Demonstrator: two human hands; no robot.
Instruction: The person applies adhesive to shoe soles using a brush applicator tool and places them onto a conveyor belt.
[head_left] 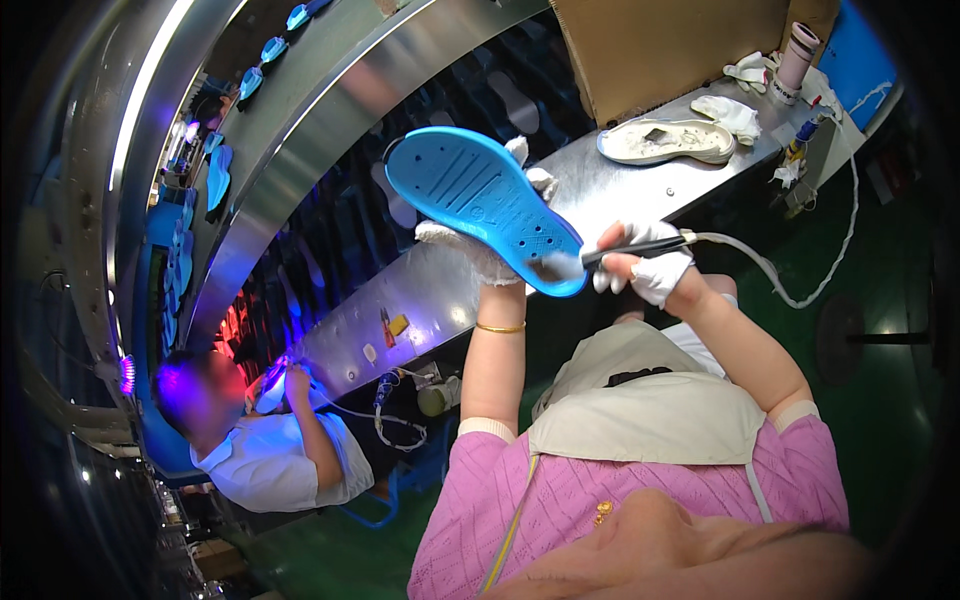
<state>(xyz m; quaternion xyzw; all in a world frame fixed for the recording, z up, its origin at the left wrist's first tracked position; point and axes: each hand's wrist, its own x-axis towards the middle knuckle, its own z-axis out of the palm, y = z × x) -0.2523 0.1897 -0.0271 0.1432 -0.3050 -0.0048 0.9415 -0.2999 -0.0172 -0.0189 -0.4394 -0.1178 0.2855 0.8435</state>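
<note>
My left hand (468, 250), in a white glove, grips a blue shoe sole (470, 190) from beneath and lifts it above the metal bench. The sole's hollow side, with ribs and small holes, faces up. My right hand (655, 272), partly covered in white cloth, is closed around a black-handled brush (640, 248). The brush's pale bristles touch the sole's inner surface near the end closest to me. From the back of the handle runs a thin whitish hose (770, 280). My left palm is hidden behind the sole.
A cream sole-shaped piece (665, 142) and a crumpled white glove (727, 115) lie on the bench (610, 190). Beyond stand a cardboard box (670, 55) and a pink cylinder (796, 62). A co-worker (285, 455) sits at left. Blue soles (218, 178) line the curved conveyor (300, 130).
</note>
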